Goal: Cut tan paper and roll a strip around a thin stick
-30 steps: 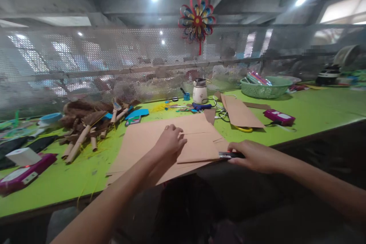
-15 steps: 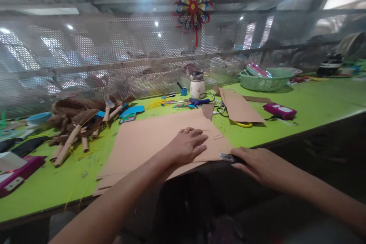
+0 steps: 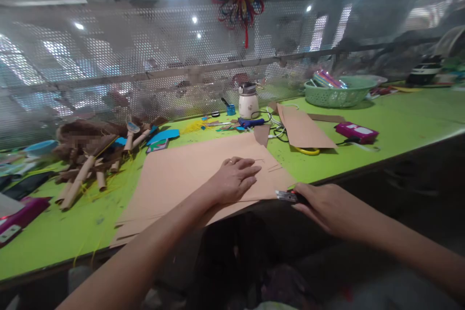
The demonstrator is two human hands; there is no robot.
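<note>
A stack of large brown paper sheets lies on the green table, overhanging its near edge. My left hand rests flat on the top sheet, fingers stretched out, a ring on one finger. My right hand is closed around a small utility knife, whose metal tip touches the near right edge of the sheets. Short cut lines show in the paper just beyond my left fingertips.
Rolled brown paper tubes are piled at the left. A pink box, a loose brown sheet, yellow scissors, a white bottle, a blue glue gun and a green basket lie behind. Perforated mesh backs the table.
My left hand went from curled on a folded flap to lying flat on the sheet. The flap is pressed down. My right hand with the knife stays at the paper's edge.
</note>
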